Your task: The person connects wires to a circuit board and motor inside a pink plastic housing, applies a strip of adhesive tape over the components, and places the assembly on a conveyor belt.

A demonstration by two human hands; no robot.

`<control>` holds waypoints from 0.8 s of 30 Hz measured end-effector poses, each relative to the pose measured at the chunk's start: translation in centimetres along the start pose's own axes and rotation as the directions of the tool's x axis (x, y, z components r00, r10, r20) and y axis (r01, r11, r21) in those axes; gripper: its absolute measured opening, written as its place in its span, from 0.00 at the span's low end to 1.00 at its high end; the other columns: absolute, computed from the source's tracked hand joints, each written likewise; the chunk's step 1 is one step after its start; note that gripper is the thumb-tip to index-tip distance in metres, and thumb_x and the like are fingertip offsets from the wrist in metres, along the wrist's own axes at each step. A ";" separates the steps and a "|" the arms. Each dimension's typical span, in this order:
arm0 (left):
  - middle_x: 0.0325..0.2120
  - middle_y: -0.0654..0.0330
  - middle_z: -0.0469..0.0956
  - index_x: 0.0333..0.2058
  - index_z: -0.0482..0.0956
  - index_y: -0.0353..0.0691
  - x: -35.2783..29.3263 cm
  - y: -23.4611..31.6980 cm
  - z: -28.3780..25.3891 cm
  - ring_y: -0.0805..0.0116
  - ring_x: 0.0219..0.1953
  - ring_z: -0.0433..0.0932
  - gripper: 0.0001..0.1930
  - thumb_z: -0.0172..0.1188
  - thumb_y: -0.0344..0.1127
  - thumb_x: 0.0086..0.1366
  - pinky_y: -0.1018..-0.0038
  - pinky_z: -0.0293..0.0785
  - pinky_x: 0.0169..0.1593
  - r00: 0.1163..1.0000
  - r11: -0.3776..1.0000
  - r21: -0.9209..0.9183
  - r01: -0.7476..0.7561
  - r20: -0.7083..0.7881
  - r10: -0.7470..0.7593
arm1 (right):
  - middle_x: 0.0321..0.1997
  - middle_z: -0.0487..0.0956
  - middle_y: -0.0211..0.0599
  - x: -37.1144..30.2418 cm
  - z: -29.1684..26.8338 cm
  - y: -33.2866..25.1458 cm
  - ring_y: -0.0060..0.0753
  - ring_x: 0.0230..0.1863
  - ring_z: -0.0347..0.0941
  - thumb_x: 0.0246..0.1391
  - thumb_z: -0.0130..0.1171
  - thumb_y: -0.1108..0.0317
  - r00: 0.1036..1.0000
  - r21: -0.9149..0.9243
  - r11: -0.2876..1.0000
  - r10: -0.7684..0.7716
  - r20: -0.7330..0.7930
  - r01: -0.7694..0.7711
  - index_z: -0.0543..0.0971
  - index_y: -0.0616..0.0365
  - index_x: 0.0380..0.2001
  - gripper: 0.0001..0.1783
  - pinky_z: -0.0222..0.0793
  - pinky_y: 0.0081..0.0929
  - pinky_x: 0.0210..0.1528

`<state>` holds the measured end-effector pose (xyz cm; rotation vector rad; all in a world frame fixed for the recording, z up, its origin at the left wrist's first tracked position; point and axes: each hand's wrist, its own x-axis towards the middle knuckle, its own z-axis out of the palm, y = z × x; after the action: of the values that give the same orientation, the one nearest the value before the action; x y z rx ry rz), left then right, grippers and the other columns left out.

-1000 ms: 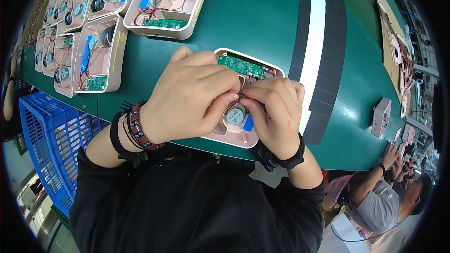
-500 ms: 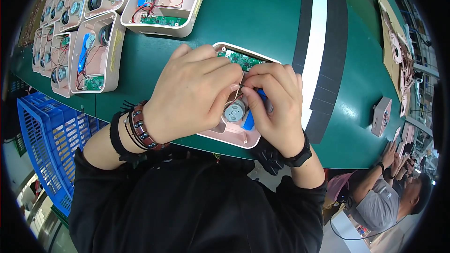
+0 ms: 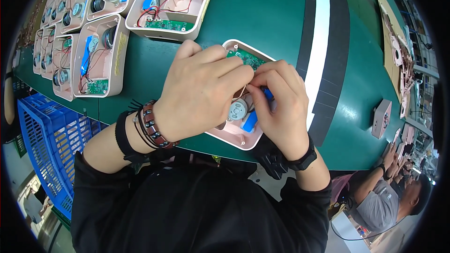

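A pink plastic housing (image 3: 225, 138) with a white rim lies on the table in front of me. Inside it are a green circuit board (image 3: 246, 58), a round silver motor (image 3: 237, 109) and a blue wrapped battery (image 3: 250, 122). Over its middle, my left hand (image 3: 201, 93) is closed with its fingertips mostly hidden, at the thin wires (image 3: 240, 93) that rise from the housing. My right hand (image 3: 283, 107) pinches thumb and forefinger together at the same spot, touching the left fingers. The wire ends between the fingertips are covered.
Several similar pink housings (image 3: 118, 61) with boards, motors and wires stand at the left and far left. A blue plastic crate (image 3: 51, 145) is below the table's left edge. A black-and-white strip (image 3: 318, 61) crosses the table. At right lie a small pink part (image 3: 382, 118) and a person in grey (image 3: 382, 204).
The view has shifted slightly, so the housings sit a little further right. My fingertips have drawn closer together, and the small dark piece seen between them is now hidden.
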<state>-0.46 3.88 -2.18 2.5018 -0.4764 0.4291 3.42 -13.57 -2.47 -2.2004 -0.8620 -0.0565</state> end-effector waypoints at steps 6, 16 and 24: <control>0.22 0.68 0.70 0.28 0.72 0.44 0.2 0.2 -0.1 0.68 0.30 0.72 0.06 0.61 0.28 0.51 0.69 0.59 0.38 0.991 0.998 0.053 -0.017 0.135 0.010 | 0.33 0.76 0.31 0.6 -1.0 -1.2 0.37 0.35 0.70 0.39 0.66 0.77 0.987 -0.275 0.961 0.021 0.160 0.024 0.76 0.57 0.26 0.10 0.60 0.35 0.42; 0.33 0.60 0.73 0.33 0.74 0.40 -2.5 1.8 -2.6 0.60 0.39 0.73 0.09 0.62 0.28 0.52 0.64 0.66 0.46 0.998 0.999 -0.015 0.047 -0.052 -0.047 | 0.47 0.74 0.35 -1.9 -2.6 -4.3 0.36 0.44 0.69 0.42 0.66 0.71 0.970 -0.464 0.859 -0.244 0.000 0.216 0.76 0.54 0.31 0.11 0.61 0.36 0.42; 0.43 0.54 0.76 0.40 0.77 0.38 5.7 5.8 -10.5 0.57 0.47 0.74 0.13 0.61 0.22 0.54 0.68 0.69 0.48 0.893 0.974 0.087 -0.207 -0.390 0.224 | 0.42 0.74 0.33 -6.5 -1.3 -2.4 0.32 0.41 0.71 0.42 0.65 0.69 0.924 -0.467 0.797 -0.315 0.217 0.382 0.76 0.56 0.30 0.10 0.65 0.30 0.37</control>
<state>0.04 3.92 11.04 2.3207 -0.5835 1.0228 -2.72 -16.98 -1.91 -2.5062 -1.4594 -0.3616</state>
